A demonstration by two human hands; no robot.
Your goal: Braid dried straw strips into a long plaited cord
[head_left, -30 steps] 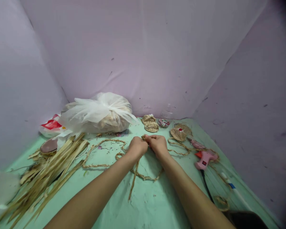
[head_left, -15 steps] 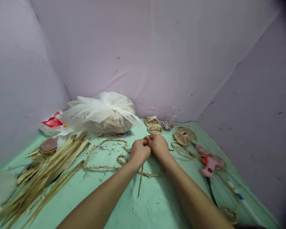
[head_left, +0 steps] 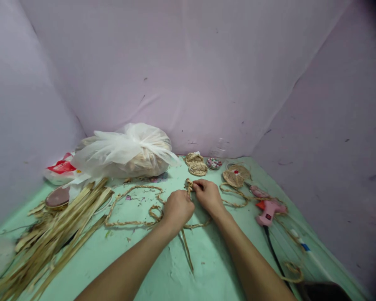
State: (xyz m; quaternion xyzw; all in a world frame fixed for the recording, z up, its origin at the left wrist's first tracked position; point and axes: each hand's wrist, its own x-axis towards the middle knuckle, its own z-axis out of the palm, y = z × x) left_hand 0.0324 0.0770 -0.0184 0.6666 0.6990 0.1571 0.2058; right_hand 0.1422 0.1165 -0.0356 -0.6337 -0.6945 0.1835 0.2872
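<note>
A small knotted end of braided straw cord (head_left: 189, 184) stands up between my two hands. My left hand (head_left: 179, 209) is closed around the cord just below this end, and a loose strip (head_left: 187, 253) hangs down beneath it toward me. With thumb and forefinger, my right hand (head_left: 207, 195) pinches at the knotted end from the right. The rest of the braided cord (head_left: 128, 224) lies in loops on the table to the left, with a small coil near my left wrist. What lies inside the left fist is hidden.
Dry straw strips (head_left: 62, 234) lie at left beside a round mirror-like disc (head_left: 57, 197). Behind are a white plastic bag (head_left: 128, 152), coiled straw pieces (head_left: 197, 167), beads (head_left: 214, 163) and a round straw piece with a red bead (head_left: 236, 175). A pink glue gun (head_left: 269, 211) lies right.
My left hand has shifted slightly down and toward me, apart from the right, so the knotted cord end now shows between them. The loose strip has swung to the right. The view has shifted a little.
</note>
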